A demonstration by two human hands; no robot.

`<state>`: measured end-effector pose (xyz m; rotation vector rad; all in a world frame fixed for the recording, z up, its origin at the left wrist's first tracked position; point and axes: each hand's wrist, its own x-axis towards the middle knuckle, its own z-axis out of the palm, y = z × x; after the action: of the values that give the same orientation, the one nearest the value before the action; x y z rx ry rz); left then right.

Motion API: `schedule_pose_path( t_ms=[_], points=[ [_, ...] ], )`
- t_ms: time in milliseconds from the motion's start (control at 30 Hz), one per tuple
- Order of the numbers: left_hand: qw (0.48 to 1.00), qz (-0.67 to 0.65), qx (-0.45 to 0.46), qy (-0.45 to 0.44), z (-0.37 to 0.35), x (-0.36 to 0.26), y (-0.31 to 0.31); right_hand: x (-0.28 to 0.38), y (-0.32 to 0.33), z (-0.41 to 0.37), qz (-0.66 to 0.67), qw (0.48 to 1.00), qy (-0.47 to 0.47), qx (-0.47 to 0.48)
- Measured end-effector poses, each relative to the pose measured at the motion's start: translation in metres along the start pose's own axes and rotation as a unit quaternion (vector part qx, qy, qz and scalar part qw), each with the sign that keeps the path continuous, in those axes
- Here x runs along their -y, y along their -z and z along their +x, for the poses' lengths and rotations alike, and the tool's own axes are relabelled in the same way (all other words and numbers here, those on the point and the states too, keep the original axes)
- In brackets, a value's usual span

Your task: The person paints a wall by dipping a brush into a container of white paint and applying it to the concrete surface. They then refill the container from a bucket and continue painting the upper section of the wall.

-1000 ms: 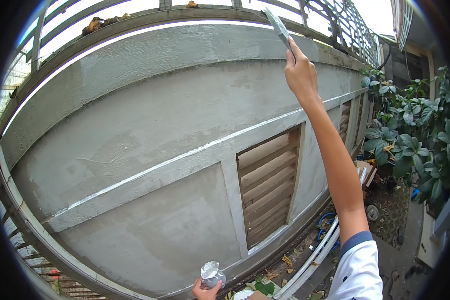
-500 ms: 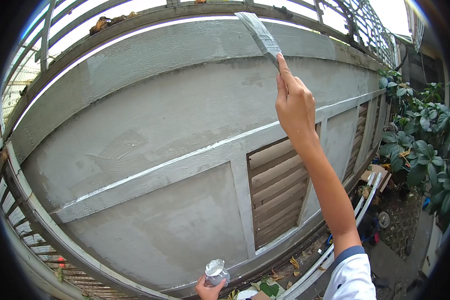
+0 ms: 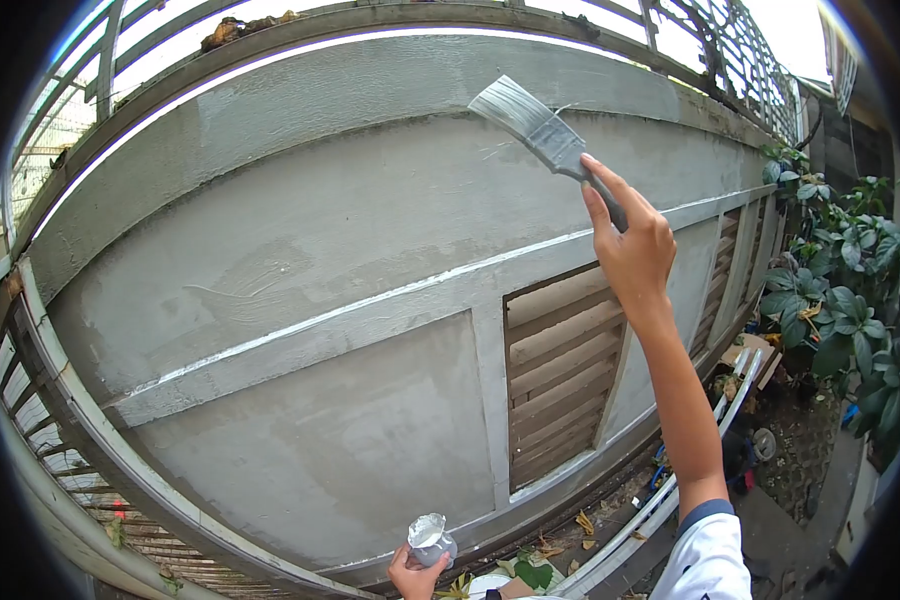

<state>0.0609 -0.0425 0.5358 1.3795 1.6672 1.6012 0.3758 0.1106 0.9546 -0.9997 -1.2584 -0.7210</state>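
My right hand (image 3: pixel 638 248) is raised in front of the grey wall (image 3: pixel 350 210), its fingers wrapped round the handle of a wide paintbrush (image 3: pixel 532 122). The pale, paint-streaked bristles point up and left, over the top of the wall panel just under the upper ledge (image 3: pixel 300 95). Low in the view, my left hand (image 3: pixel 413 577) grips a small cup (image 3: pixel 432 542) with a ragged rim and whitish paint coating its inside. Wet-looking streaks mark the panel at left.
A louvred vent (image 3: pixel 560 370) is set into the lower wall, right of a raised frame. Metal railings (image 3: pixel 370 18) run along the top. Leafy plants (image 3: pixel 840 280) crowd the right side, and long pale rails (image 3: pixel 660 515) lie along the ground by the wall's foot.
My right hand and the paintbrush have come down and to the right, with the brush's broad face now turned to view. My left hand still holds the cup low down.
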Motion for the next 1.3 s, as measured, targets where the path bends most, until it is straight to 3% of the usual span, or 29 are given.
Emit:
schedule_pose_path(
  t_ms=[133, 167, 233, 400, 500, 600, 667, 733, 800, 900, 967, 1133, 1300],
  points=[
    [0.999, -0.031, -0.01, 0.012, -0.003, 0.0, 0.004, -0.034, 0.003, 0.088, -0.118, 0.977, 0.178, 0.01],
    [0.999, -0.039, -0.016, 0.007, -0.004, -0.002, 0.005, -0.042, 0.002, 0.107, -0.118, 0.977, 0.178, 0.011],
    [0.999, -0.047, -0.021, 0.002, -0.005, 0.001, 0.006, -0.056, 0.001, 0.138, -0.207, 0.94, 0.254, 0.091],
    [0.997, -0.067, -0.034, 0.004, -0.01, -0.004, 0.009, -0.091, 0.022, 0.18, -0.27, 0.91, 0.299, 0.094],
    [0.99, -0.118, -0.035, 0.063, -0.017, 0.01, 0.011, -0.094, 0.05, 0.183, -0.336, 0.903, 0.23, 0.135],
    [0.995, -0.092, -0.026, 0.027, -0.014, 0.015, 0.014, -0.093, 0.071, 0.177, -0.339, 0.903, 0.232, 0.126],
    [0.997, -0.068, -0.016, 0.037, -0.014, 0.003, 0.015, -0.087, 0.084, 0.164, -0.345, 0.915, 0.129, 0.165],
    [0.998, -0.041, 0.005, 0.045, -0.005, -0.012, 0.013, -0.093, 0.091, 0.148, -0.345, 0.917, 0.102, 0.174],
    [0.998, -0.045, 0.024, -0.027, 0.006, -0.02, 0.008, -0.098, 0.1, 0.123, -0.352, 0.915, 0.072, 0.182],
    [0.994, 0.053, 0.08, -0.06, 0.036, -0.035, 0.001, -0.082, 0.11, 0.067, -0.25, 0.925, -0.01, 0.287],
    [0.987, 0.044, 0.115, -0.106, 0.056, -0.062, -0.013, -0.066, 0.113, 0.022, -0.221, 0.913, -0.053, 0.338],
    [0.955, 0.098, 0.124, -0.25, 0.096, -0.102, -0.06, -0.044, 0.114, -0.086, -0.133, 0.828, -0.188, 0.511],
    [0.928, 0.127, 0.126, -0.326, 0.11, -0.114, -0.091, -0.021, 0.132, -0.144, -0.057, 0.772, -0.29, 0.562]
  ],
)
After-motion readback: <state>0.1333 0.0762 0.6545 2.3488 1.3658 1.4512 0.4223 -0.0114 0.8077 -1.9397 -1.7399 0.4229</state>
